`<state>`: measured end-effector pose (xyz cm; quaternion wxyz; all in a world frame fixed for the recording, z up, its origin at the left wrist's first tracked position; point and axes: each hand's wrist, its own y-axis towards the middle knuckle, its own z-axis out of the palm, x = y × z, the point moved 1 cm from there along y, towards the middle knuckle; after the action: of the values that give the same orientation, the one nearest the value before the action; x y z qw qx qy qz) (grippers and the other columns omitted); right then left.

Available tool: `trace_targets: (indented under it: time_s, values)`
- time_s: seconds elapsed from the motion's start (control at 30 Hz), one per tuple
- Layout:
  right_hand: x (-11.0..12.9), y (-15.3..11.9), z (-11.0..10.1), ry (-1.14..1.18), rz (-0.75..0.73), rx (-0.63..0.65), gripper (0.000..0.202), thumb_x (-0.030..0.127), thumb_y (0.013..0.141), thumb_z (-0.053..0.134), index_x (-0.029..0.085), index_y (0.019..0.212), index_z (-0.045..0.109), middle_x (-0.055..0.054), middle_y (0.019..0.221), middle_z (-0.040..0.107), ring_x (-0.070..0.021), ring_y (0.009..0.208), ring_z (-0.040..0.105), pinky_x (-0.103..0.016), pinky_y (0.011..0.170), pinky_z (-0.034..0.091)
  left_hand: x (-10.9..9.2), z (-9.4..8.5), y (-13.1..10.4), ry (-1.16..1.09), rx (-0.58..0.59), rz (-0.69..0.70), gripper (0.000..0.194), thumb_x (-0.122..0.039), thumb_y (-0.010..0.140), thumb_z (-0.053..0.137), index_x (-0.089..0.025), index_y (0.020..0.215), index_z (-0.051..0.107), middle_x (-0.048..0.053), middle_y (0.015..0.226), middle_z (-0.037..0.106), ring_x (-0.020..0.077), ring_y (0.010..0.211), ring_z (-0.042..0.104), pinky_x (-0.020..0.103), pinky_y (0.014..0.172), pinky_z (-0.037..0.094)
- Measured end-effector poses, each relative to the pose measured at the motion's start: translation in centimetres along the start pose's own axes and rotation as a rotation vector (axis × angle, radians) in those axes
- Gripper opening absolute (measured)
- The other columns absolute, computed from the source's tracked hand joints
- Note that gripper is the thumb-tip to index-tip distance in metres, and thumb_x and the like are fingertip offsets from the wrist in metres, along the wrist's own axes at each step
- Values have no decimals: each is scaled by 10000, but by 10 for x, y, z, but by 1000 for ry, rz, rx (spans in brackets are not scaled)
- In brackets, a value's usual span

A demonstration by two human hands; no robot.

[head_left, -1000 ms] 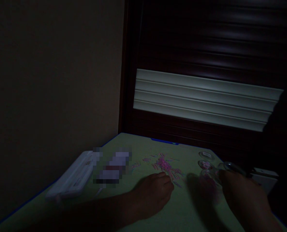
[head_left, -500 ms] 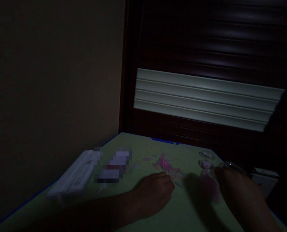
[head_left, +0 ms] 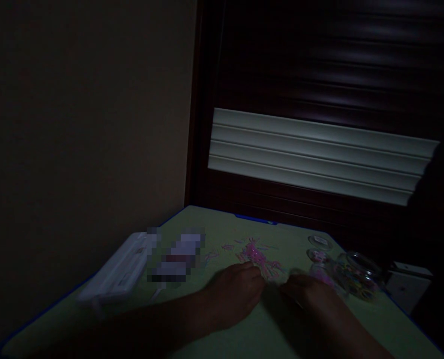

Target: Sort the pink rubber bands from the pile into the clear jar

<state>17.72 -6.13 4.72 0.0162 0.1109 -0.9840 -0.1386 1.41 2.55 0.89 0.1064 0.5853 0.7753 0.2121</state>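
A loose pile of small pink pieces (head_left: 255, 253) lies on the pale green table (head_left: 214, 224). Just in front of it is my left hand (head_left: 240, 291), its fingers curled together; whatever they hold is too small and dark to make out. My right hand (head_left: 306, 294) is close by on the right, fingers also pressed together, their contents hidden. Behind my right hand sits a container with pink contents (head_left: 321, 273), partly covered. A clear jar of colourful bands (head_left: 358, 279) stands to its right. Two round lids, one clear (head_left: 320, 242) and one patterned (head_left: 318, 256), lie behind.
A long white case (head_left: 119, 269) rests at the left edge, beside a blurred-out flat object (head_left: 179, 257). A white box (head_left: 409, 284) is beyond the table's right edge. A wall and a dark panelled door stand behind.
My right hand has moved left, away from the jar and the pink container, to beside my left hand. The jar now shows fully. My left hand has shifted slightly left.
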Motion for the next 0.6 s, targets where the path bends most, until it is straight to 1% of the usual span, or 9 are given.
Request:
trace_targets:
  time_s: [0.13,0.2,0.23,0.33,0.37,0.5,0.6]
  values:
    - [1,-2,-11,33,41,111,229,56,758,510,185,768,700,-57,777,683,-162,685,624,-215,579,390,15,-3,1,31,6,-75,113,-112,875,466,-159,811,546,21,827,587,159,777,530,266,719,421]
    - [-1,-3,-15,43,68,131,216,82,771,515,185,797,703,-60,805,681,-166,719,627,-213,598,397,23,-7,1,45,26,-123,149,-96,884,434,-162,834,558,26,851,599,162,796,540,270,739,428]
    - [-2,-3,-16,45,80,130,211,99,783,510,187,797,702,-61,810,680,-168,726,628,-214,601,399,27,-10,1,66,47,-157,167,-88,885,422,-163,848,567,30,863,605,167,809,546,276,749,432]
    - [-3,-2,-15,50,98,134,214,148,814,493,199,786,698,-60,821,680,-169,721,631,-217,594,401,39,-17,1,154,173,-264,201,-60,864,422,-158,872,598,59,900,618,189,848,563,298,773,443]
    - [-3,-2,-14,47,101,133,215,161,821,490,202,786,698,-61,823,681,-170,720,631,-218,590,401,43,-19,1,172,196,-288,212,-45,851,427,-153,881,607,72,912,621,199,866,566,309,783,445]
    - [3,-2,-13,35,79,126,234,150,826,473,204,765,693,-56,797,681,-162,685,626,-220,562,384,56,-23,1,211,230,-365,264,10,806,423,-120,898,634,117,925,628,236,891,575,349,782,453]
    - [5,-3,-15,45,68,106,226,140,816,480,199,743,686,-57,782,678,-155,665,616,-219,553,374,63,-23,0,222,251,-407,276,16,801,419,-104,903,646,134,939,631,240,893,582,348,779,458]
